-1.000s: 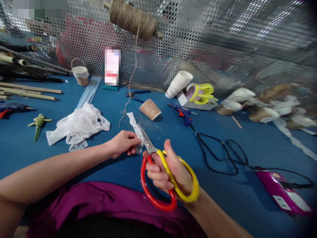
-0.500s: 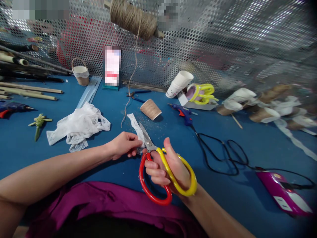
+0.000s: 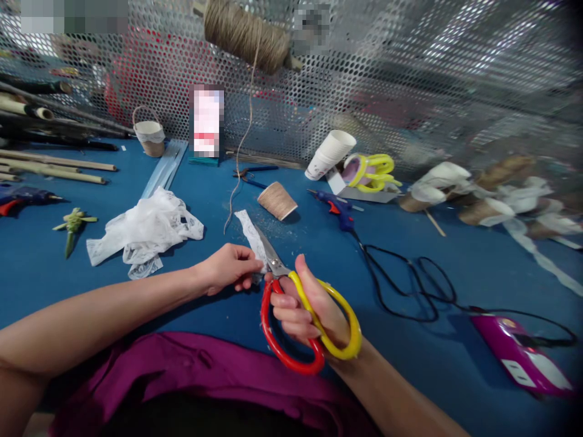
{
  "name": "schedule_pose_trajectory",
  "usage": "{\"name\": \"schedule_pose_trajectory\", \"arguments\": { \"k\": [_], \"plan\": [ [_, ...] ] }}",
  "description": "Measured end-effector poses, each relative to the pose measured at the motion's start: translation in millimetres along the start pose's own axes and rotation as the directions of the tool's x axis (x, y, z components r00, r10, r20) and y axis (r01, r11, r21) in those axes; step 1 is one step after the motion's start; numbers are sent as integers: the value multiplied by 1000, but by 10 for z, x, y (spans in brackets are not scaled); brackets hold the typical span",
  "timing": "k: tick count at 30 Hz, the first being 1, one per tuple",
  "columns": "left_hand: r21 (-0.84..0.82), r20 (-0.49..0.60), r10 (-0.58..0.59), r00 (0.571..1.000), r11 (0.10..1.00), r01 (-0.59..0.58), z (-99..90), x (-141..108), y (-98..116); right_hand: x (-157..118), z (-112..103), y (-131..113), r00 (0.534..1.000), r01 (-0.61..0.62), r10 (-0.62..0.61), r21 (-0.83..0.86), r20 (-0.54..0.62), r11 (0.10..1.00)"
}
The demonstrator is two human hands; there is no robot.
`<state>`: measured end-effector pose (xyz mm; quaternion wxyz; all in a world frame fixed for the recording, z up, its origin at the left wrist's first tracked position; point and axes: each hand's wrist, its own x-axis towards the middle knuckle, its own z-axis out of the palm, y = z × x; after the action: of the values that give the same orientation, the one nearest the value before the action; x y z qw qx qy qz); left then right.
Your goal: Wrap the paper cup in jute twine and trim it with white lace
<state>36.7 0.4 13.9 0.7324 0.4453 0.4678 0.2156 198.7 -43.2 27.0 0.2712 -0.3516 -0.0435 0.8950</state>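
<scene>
My left hand (image 3: 234,266) pinches the near end of a strip of white lace (image 3: 251,235), whose far end points away over the blue table. In my right hand (image 3: 303,306) is a pair of scissors (image 3: 277,262) with one red and one yellow handle, the fingers through the loops. Its blades lie along the lace strip, close to the left fingertips; whether they touch the lace I cannot tell. A twine-wrapped paper cup (image 3: 277,201) lies on its side beyond the blades. Left of my hands sits a crumpled pile of white lace (image 3: 152,227).
A glue gun (image 3: 334,209) trails a black cord to a purple power strip (image 3: 519,355) at right. Stacked paper cups (image 3: 328,155), pliers (image 3: 252,175) and a small basket (image 3: 150,138) stand or lie toward the mesh panel. A twine spool (image 3: 246,36) hangs above; sticks (image 3: 59,172) lie left.
The red handle has swung right toward the yellow one and the scissor blades have drawn closer together. My left hand and the lace strip have barely shifted.
</scene>
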Motion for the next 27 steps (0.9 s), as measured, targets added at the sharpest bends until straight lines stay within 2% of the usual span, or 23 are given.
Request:
{"name": "schedule_pose_trajectory", "arguments": {
  "k": [3,8,13,27],
  "plan": [
    [6,6,1,1000,1000,-1,1,-3,-5,20,-21,-2,1000,-17,17,-36,3,999],
    [14,6,4,1000,1000,-4,-4,-11,-10,51,-14,17,997,41,-48,-100,-63,994],
    [29,-6,-2,1000,1000,2,-16,-11,-1,47,-24,16,996,71,-79,-145,-46,987],
    [57,9,-37,999,998,36,-21,-51,30,90,-64,-99,997,30,-41,-159,-70,987]
  ]
}}
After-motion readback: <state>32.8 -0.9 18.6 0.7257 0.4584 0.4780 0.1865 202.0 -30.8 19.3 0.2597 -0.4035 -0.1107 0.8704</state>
